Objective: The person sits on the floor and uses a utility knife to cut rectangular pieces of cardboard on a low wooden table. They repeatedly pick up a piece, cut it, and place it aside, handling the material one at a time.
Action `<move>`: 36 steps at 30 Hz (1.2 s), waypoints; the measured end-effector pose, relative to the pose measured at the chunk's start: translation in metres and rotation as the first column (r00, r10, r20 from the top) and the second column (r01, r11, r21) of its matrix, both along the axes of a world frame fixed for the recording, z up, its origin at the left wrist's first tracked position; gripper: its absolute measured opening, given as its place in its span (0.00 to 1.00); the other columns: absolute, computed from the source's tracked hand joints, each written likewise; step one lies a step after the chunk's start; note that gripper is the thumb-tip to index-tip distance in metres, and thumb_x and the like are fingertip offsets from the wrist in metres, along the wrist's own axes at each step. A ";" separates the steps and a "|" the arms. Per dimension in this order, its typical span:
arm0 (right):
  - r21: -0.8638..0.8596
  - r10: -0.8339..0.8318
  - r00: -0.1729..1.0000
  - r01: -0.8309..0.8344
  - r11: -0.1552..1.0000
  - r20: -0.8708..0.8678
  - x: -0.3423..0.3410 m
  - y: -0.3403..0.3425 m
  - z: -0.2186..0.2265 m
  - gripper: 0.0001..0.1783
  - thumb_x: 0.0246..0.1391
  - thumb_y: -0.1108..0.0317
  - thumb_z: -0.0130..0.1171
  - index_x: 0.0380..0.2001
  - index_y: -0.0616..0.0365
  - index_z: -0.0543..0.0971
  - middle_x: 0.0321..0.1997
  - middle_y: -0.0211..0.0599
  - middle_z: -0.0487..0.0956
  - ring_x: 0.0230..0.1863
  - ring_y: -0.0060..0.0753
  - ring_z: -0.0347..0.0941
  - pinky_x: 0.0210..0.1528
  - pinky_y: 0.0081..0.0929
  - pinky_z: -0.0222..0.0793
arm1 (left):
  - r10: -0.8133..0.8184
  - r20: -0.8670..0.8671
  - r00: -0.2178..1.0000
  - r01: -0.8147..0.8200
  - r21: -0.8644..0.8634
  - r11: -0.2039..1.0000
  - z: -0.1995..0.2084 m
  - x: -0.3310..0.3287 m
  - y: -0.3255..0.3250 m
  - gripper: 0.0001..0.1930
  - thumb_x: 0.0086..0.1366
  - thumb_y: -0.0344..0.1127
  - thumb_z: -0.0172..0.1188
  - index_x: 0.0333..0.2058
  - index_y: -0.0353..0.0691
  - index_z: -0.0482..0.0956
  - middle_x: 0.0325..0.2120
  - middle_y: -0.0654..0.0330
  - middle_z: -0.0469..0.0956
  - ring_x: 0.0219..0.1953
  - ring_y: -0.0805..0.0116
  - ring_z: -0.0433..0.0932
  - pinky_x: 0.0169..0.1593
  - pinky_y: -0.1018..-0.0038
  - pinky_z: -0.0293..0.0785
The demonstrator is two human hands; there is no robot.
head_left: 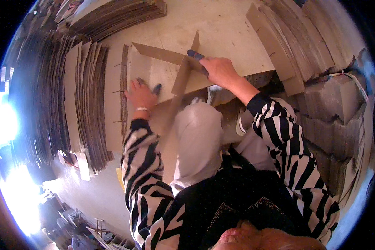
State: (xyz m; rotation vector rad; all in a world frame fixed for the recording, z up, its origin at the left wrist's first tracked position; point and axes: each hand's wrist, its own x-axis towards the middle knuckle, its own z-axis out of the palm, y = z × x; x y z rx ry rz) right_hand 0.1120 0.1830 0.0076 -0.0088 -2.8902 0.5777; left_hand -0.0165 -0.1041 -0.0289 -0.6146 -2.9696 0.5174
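My right hand (pixel 221 71) pinches crossed cardboard strips (pixel 160 53) near the point where they meet. One strip reaches left from there, one comes toward me, and a short end sticks up at the far side. Dark covers sit on some fingertips of both hands. On the left, my left hand (pixel 142 96) has its fingers spread, with nothing in them. Its fingertips are at the edge of a stack of slotted cardboard strips (pixel 114 106); whether they touch it I cannot tell. Part of the crossed strips is hidden behind my right hand.
The pale wooden tabletop (pixel 221 27) lies under the strips. More stacked cardboard (pixel 89 100) stands at the left, with another pile (pixel 121 18) at the far left. Slotted cardboard stacks (pixel 275 46) line the right. My knees (pixel 198 129) are against the near table edge.
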 end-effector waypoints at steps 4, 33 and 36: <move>0.004 -0.039 0.998 0.039 0.999 -0.050 0.013 0.024 0.002 0.14 0.45 0.74 0.53 0.39 0.55 0.75 0.31 0.42 0.79 0.35 0.50 0.77 0.34 0.47 0.71 | -0.397 0.033 0.917 0.388 0.158 0.908 -0.001 0.049 0.017 0.26 0.56 0.49 0.58 0.49 0.39 0.76 0.61 0.53 0.64 0.65 0.59 0.59 0.61 0.39 0.50; 0.114 0.058 0.975 -0.034 0.993 -0.217 0.020 0.027 0.000 0.19 0.44 0.76 0.52 0.43 0.49 0.74 0.29 0.38 0.76 0.32 0.48 0.75 0.31 0.43 0.71 | -0.185 0.474 0.861 -0.378 0.838 0.393 -0.011 -0.064 0.034 0.18 0.59 0.24 0.43 0.44 0.28 0.79 0.33 0.51 0.81 0.36 0.66 0.79 0.41 0.70 0.75; 0.110 0.030 0.994 -0.018 0.994 -0.110 0.021 0.032 -0.003 0.17 0.45 0.76 0.52 0.40 0.49 0.75 0.29 0.39 0.77 0.34 0.49 0.75 0.31 0.45 0.71 | -0.329 0.580 0.746 -0.512 0.814 0.274 0.014 -0.054 0.045 0.18 0.60 0.25 0.43 0.44 0.30 0.80 0.32 0.57 0.81 0.36 0.72 0.77 0.41 0.75 0.74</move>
